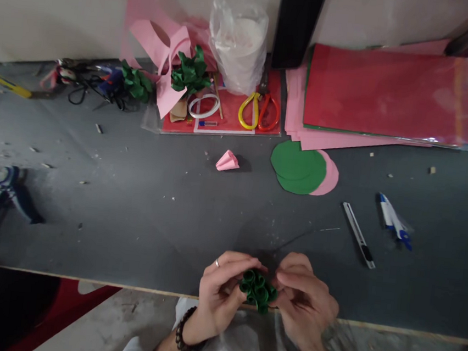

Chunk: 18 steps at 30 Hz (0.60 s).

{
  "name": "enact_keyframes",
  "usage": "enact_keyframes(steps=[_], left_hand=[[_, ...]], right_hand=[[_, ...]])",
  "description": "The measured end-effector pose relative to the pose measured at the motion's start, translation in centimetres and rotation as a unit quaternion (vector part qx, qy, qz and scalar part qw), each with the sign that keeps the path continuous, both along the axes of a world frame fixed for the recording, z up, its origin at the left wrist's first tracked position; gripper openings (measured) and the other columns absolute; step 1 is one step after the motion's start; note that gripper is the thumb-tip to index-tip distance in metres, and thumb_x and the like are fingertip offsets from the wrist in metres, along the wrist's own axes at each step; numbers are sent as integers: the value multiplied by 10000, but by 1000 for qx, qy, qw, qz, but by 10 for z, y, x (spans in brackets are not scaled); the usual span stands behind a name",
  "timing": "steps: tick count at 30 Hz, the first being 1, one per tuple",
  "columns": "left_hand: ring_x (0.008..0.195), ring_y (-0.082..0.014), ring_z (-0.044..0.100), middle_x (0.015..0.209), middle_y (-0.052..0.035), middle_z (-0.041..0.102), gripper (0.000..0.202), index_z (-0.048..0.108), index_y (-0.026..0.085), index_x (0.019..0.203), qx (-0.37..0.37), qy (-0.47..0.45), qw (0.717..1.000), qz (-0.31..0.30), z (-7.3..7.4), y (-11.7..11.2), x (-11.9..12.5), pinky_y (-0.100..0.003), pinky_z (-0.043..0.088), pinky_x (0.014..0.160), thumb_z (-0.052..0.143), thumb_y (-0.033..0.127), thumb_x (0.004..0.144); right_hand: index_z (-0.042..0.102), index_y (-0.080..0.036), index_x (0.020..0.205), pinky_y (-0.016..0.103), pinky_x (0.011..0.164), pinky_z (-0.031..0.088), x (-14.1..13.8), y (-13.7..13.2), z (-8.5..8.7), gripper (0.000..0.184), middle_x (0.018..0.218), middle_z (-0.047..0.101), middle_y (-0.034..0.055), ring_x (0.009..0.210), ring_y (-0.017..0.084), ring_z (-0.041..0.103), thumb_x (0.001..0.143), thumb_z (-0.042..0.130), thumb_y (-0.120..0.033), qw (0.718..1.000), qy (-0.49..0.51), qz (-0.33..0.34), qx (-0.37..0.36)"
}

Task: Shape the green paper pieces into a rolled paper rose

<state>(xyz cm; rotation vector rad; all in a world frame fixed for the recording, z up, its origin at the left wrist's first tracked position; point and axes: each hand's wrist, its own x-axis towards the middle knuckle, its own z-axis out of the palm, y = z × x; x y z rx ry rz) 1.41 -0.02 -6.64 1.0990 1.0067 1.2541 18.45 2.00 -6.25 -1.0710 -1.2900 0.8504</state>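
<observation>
Close to the table's front edge, a bunch of rolled green paper curls shows its open ends upward. My left hand has its fingers and thumb closed around the bunch's left side. On the other side, my right hand has its thumb and fingers pinched together at the bunch's right edge; whether something small sits between them is hidden. A small rolled pink paper cone lies on the table ahead of my hands. Green paper circles overlap a pink paper circle right of it.
A box cutter and a blue-and-white pen-like tool lie at right; blue pliers at left. Along the back are scissors, a bagged white roll, green paper flowers and packaged red sheets. Scraps dot the grey table.
</observation>
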Motion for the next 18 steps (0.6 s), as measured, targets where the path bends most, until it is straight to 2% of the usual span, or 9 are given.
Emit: enact_keyframes(steps=[2,4,7,11,15,18], left_hand=[[1066,-208,855,1211,-76,855,504,678,312,1499,-1,-16,1000,5,1,-1,1,-251,693,915,772,370,1007],[1086,-212,860,1243,-74,872,526,687,330,1494,3,-10,1000,0,2,-3,1,-239,689,931,790,398,983],[1119,-212,854,1296,-71,859,523,748,336,1428,21,36,999,-24,2,-4,0,-206,675,943,846,426,922],[1087,-200,863,1303,-67,854,575,701,344,1487,41,83,996,-16,3,-3,-2,-204,671,953,848,404,935],[1102,-206,858,1322,-103,845,606,641,305,1555,76,137,988,-12,5,-2,-2,-234,669,989,815,315,974],[1081,-192,860,1242,-88,875,533,693,294,1500,101,148,984,6,6,-1,-2,-233,672,986,808,282,980]], right_hand=[[809,-335,1146,403,604,569,0,-2,-1,390,709,744,-43,608,191,607,827,870,-118,1000,13,10,-14],[827,-332,1139,394,590,564,0,-4,-1,363,758,747,-24,647,193,620,838,879,-137,999,21,20,-25],[840,-325,1137,379,590,562,-2,-4,0,287,805,738,-9,690,187,630,893,851,-175,999,40,21,-27],[844,-319,1105,360,625,579,-6,-2,3,229,834,753,-16,708,166,642,912,847,-196,998,59,26,-15],[836,-268,1061,343,665,624,-7,1,8,230,895,819,1,744,165,707,880,848,-127,998,49,33,-3],[825,-234,1030,316,676,661,-8,3,13,301,917,855,13,739,166,758,812,846,-26,999,29,39,8]])
